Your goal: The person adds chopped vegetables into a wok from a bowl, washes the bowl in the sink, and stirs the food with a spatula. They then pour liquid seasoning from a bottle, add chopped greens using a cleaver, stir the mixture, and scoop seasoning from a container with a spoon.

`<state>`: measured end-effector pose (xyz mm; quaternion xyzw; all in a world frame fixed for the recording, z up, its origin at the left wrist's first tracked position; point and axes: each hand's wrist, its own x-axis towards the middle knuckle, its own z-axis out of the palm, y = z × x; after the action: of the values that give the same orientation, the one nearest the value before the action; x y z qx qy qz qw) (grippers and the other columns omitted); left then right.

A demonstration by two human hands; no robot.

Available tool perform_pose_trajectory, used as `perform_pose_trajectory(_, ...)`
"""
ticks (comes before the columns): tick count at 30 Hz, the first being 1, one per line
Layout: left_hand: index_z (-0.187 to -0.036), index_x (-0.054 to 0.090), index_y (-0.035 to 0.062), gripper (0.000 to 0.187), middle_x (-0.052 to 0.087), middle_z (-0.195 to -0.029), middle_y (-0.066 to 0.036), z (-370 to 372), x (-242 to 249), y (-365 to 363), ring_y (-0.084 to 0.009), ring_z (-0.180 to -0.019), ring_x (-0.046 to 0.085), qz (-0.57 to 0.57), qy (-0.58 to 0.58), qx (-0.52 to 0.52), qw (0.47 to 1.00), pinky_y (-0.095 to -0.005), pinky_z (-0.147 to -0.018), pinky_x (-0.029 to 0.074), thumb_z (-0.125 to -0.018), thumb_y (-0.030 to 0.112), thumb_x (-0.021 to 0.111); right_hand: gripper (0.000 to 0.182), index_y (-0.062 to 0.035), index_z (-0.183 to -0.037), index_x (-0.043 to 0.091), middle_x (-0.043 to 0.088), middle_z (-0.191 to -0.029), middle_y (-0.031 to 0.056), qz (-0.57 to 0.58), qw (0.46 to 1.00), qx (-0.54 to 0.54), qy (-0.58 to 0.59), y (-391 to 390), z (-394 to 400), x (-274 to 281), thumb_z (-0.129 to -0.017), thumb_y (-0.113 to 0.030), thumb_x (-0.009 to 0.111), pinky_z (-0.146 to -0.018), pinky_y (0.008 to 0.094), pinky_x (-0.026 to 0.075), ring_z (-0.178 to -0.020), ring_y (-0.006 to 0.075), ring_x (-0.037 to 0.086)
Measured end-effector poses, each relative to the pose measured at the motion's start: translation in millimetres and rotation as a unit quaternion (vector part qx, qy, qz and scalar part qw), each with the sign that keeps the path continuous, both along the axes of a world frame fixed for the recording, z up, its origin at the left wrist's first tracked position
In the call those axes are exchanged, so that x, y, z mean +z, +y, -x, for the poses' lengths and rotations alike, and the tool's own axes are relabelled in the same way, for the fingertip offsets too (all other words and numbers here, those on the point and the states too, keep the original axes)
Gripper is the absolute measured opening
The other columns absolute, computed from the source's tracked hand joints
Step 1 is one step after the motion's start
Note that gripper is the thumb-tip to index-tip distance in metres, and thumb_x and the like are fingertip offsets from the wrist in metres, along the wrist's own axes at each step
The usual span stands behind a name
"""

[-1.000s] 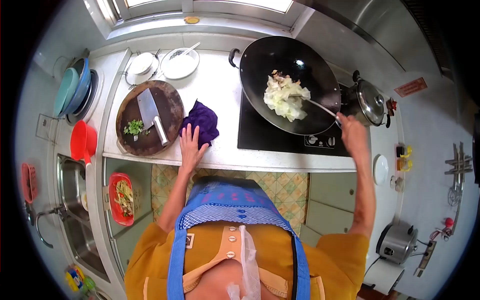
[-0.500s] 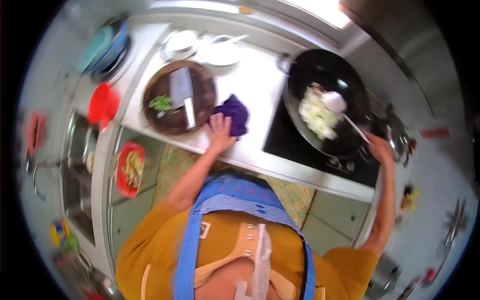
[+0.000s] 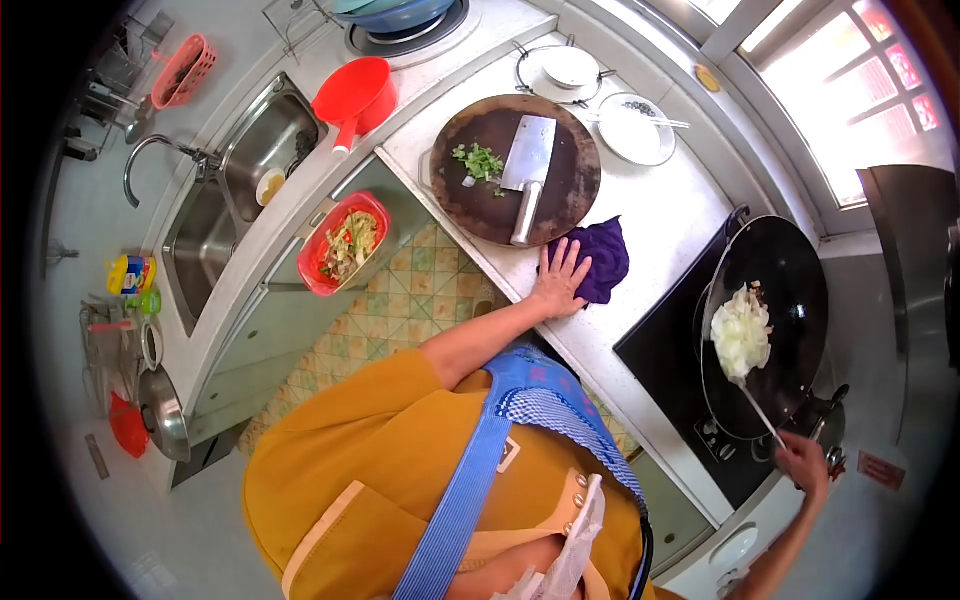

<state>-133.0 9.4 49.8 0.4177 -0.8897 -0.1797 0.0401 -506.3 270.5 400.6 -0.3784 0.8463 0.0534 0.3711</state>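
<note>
My left hand (image 3: 560, 283) lies flat with fingers spread at the counter's front edge, touching a crumpled purple cloth (image 3: 603, 262). Beside it, a round wooden chopping board (image 3: 470, 215) carries a cleaver (image 3: 530, 160) and chopped green herbs (image 3: 478, 162). My right hand (image 3: 803, 462) is closed around the handle of a wok spatula (image 3: 762, 412). Its head is hidden under pale chopped vegetables (image 3: 742, 335) in a black wok (image 3: 795, 300). Small brown bits show at the food's far edge.
The wok sits on a black stove (image 3: 670, 345). Behind the board are a white bowl (image 3: 571, 68) and a plate (image 3: 640, 145) with chopsticks. To the left are a red ladle-shaped scoop (image 3: 360, 95), a red container of food (image 3: 345, 245) and a sink (image 3: 215, 225).
My view has turned, so the counter appears shifted and rotated. The spatula's head has gone from the food's right side to beneath its near edge. My left hand stays by the cloth.
</note>
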Motion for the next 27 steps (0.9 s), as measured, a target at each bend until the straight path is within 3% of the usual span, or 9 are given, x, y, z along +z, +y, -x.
perform_pose_trajectory(2, -0.137, 0.027, 0.0090, 0.087, 0.006, -0.144, -0.023, -0.2, -6.0, -2.3, -0.0420, -0.133, -0.001, 0.027, 0.044, -0.002, 0.999, -0.0634, -0.102, 0.001, -0.068, 0.048, 0.062, 0.035, -0.0046, -0.112, 0.060, 0.049, -0.062, -0.0054, 0.089, 0.996, -0.004, -0.023, -3.6, 12.1, -37.7, -0.078, -0.014, 0.058, -0.047, 0.0207, 0.034, -0.053, 0.0025, 0.042)
perform_pose_trajectory(5, -0.138, 0.021, 0.0099, 0.092, 0.006, -0.145, -0.022, 0.2, -22.3, -5.1, -0.0426, -0.133, -0.001, 0.024, 0.105, -0.009, 0.994, -0.0645, -0.101, 0.004, -0.064, 0.036, 0.068, 0.036, -0.0117, -0.118, 0.058, 0.044, -0.059, -0.0087, 0.089, 0.987, -0.075, -0.111, -20.8, 7.7, -11.9, -0.085, -0.026, 0.054, -0.042, 0.0188, 0.028, -0.049, 0.0016, 0.038)
perform_pose_trajectory(7, -0.138, 0.024, 0.0093, 0.090, 0.003, -0.146, -0.022, 0.3, -22.0, -6.0, -0.0401, -0.134, -0.006, 0.037, 0.042, -0.016, 0.998, -0.0633, -0.102, -0.001, -0.066, 0.044, 0.064, 0.037, -0.0122, -0.122, 0.054, 0.048, -0.062, -0.0065, 0.094, 0.962, -0.218, -0.135, -14.4, 1.2, 12.1, -0.087, -0.024, 0.052, -0.039, 0.0186, 0.028, -0.048, 0.0026, 0.039)
perform_pose_trajectory(12, -0.139, 0.022, 0.0095, 0.089, 0.000, -0.146, -0.021, 1.3, -16.3, -5.3, -0.0401, -0.134, -0.006, 0.045, -0.004, -0.023, 0.999, -0.0624, -0.102, -0.001, -0.070, 0.049, 0.060, 0.039, -0.0115, -0.123, 0.053, 0.047, -0.062, -0.0044, 0.068, 0.947, -0.296, -0.101, 9.5, -12.1, 60.9, -0.086, -0.025, 0.055, -0.039, 0.0180, 0.025, -0.048, 0.0028, 0.037)
perform_pose_trajectory(17, -0.140, 0.018, 0.0075, 0.089, -0.002, -0.146, -0.021, 0.5, -15.5, -4.6, -0.0411, -0.133, -0.006, 0.051, -0.004, -0.028, 0.998, -0.0631, -0.101, 0.002, -0.071, 0.046, 0.059, 0.031, -0.0126, -0.103, 0.066, 0.057, -0.063, 0.0023, -0.060, 0.985, -0.158, 0.040, 29.7, -31.5, 59.4, -0.075, -0.024, 0.062, -0.051, 0.0239, 0.041, -0.057, 0.0084, 0.051)
perform_pose_trajectory(18, -0.140, 0.018, 0.0073, 0.088, -0.002, -0.146, -0.021, 0.3, -15.9, -4.6, -0.0414, -0.133, -0.006, 0.054, 0.005, -0.030, 0.998, -0.0631, -0.101, 0.002, -0.071, 0.045, 0.060, 0.035, -0.0125, -0.103, 0.066, 0.064, -0.073, 0.0109, -0.037, 0.993, -0.086, 0.066, 36.5, -31.0, 48.2, -0.071, -0.026, 0.061, -0.064, 0.0307, 0.047, -0.067, 0.0192, 0.061)
perform_pose_trajectory(22, -0.140, 0.018, 0.0077, 0.088, -0.001, -0.146, -0.021, -1.4, -15.0, -3.9, -0.0406, -0.133, -0.006, 0.070, 0.021, -0.035, 0.997, -0.0628, -0.101, 0.002, -0.071, 0.044, 0.059, 0.027, -0.0091, -0.092, 0.066, 0.062, -0.085, 0.0191, 0.026, 0.963, -0.009, 0.269, 32.2, -11.3, -46.9, -0.076, -0.025, 0.053, -0.071, 0.0442, 0.047, -0.082, 0.0365, 0.059)
perform_pose_trajectory(23, -0.140, 0.018, 0.0077, 0.088, -0.001, -0.146, -0.021, -2.4, -18.1, -2.9, -0.0406, -0.133, -0.006, 0.071, 0.024, -0.037, 0.996, -0.0628, -0.101, 0.002, -0.071, 0.044, 0.059, 0.024, -0.0067, -0.085, 0.065, 0.063, -0.082, 0.0183, 0.074, 0.943, -0.025, 0.325, 25.7, -8.1, -67.2, -0.077, -0.025, 0.052, -0.070, 0.0465, 0.047, -0.080, 0.0367, 0.060)
perform_pose_trajectory(27, -0.140, 0.018, 0.0073, 0.088, -0.001, -0.146, -0.021, -0.6, -24.2, -6.4, -0.0418, -0.133, -0.005, 0.087, 0.023, -0.037, 0.995, -0.0633, -0.101, 0.001, -0.072, 0.046, 0.058, 0.020, -0.0070, -0.093, 0.062, 0.063, -0.080, 0.0153, 0.166, 0.869, 0.047, 0.464, -1.2, -20.6, -70.1, -0.075, -0.015, 0.058, -0.062, 0.0424, 0.049, -0.070, 0.0334, 0.062)
